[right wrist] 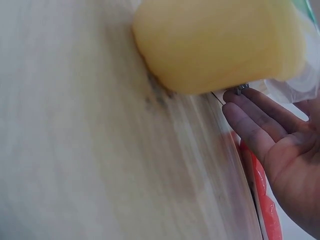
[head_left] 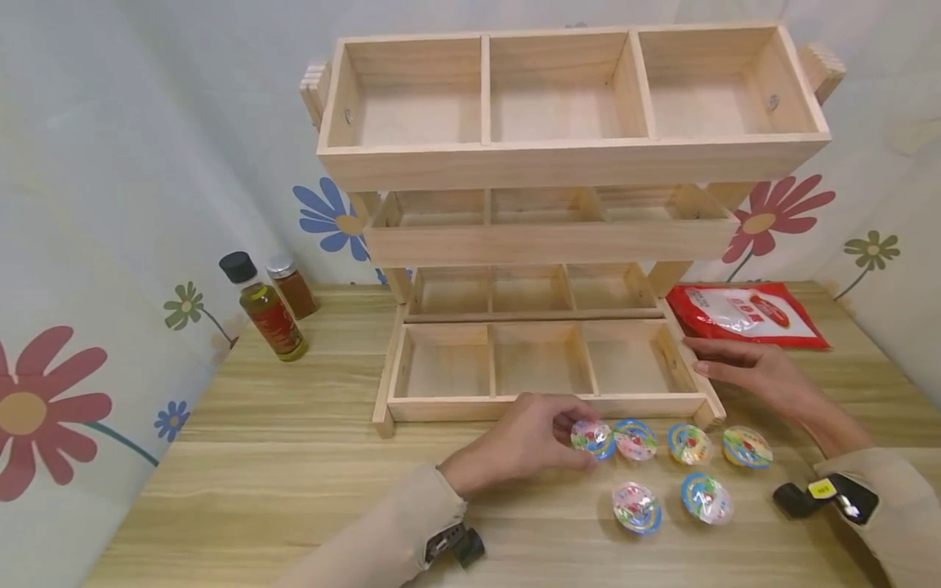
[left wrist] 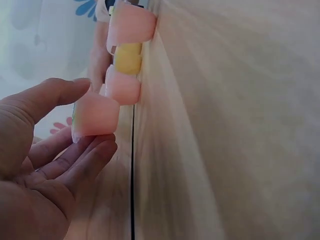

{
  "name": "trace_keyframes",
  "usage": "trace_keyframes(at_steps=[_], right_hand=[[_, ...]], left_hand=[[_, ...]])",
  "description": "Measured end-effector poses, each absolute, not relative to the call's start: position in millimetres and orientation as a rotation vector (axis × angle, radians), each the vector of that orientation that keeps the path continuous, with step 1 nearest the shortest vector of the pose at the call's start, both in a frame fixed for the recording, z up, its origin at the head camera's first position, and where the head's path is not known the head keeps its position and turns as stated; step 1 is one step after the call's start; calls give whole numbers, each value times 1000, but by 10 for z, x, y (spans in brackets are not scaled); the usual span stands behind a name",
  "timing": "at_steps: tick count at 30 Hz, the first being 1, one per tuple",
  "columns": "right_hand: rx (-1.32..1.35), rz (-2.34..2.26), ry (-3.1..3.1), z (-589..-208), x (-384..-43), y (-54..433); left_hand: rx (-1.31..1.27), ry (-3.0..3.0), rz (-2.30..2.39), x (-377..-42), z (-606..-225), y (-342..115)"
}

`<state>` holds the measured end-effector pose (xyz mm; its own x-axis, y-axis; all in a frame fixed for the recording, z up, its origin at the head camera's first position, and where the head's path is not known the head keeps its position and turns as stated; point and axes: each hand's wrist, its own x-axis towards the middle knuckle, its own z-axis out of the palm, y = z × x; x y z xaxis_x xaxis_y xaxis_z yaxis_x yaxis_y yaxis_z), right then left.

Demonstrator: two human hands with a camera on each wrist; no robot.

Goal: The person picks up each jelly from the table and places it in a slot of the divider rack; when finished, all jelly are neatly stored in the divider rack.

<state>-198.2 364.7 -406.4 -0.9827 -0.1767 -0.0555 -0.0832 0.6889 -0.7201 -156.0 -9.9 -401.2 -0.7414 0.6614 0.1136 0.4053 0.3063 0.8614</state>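
Note:
My left hand (head_left: 518, 441) is at the front edge of the wooden rack, holding a small pink jelly cup (left wrist: 97, 116) between thumb and fingertips. In the head view this cup (head_left: 592, 439) shows its printed foil lid, close beside another pink jelly cup (head_left: 635, 440). My right hand (head_left: 768, 384) is at the right side of the rack (head_left: 547, 408), fingers extended with their tips by its side frame. Nothing shows in that hand. A yellow jelly cup (right wrist: 215, 45) looms large in front of it in the right wrist view.
More jelly cups, a yellow one (head_left: 747, 447) and a pink one (head_left: 636, 508) among them, lie on the table (head_left: 294, 457). A red and white packet (head_left: 757, 314) lies right of the rack. An oil bottle (head_left: 274, 318) and a brown jar (head_left: 294, 290) stand at left.

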Motion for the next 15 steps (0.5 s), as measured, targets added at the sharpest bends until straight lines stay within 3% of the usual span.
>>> trace_keyframes(at_steps=[15], right_hand=[[-221,-1181,2799,-4070,-1957,3634]], left_hand=[[976,2326,1498,-1715,-3779,106]])
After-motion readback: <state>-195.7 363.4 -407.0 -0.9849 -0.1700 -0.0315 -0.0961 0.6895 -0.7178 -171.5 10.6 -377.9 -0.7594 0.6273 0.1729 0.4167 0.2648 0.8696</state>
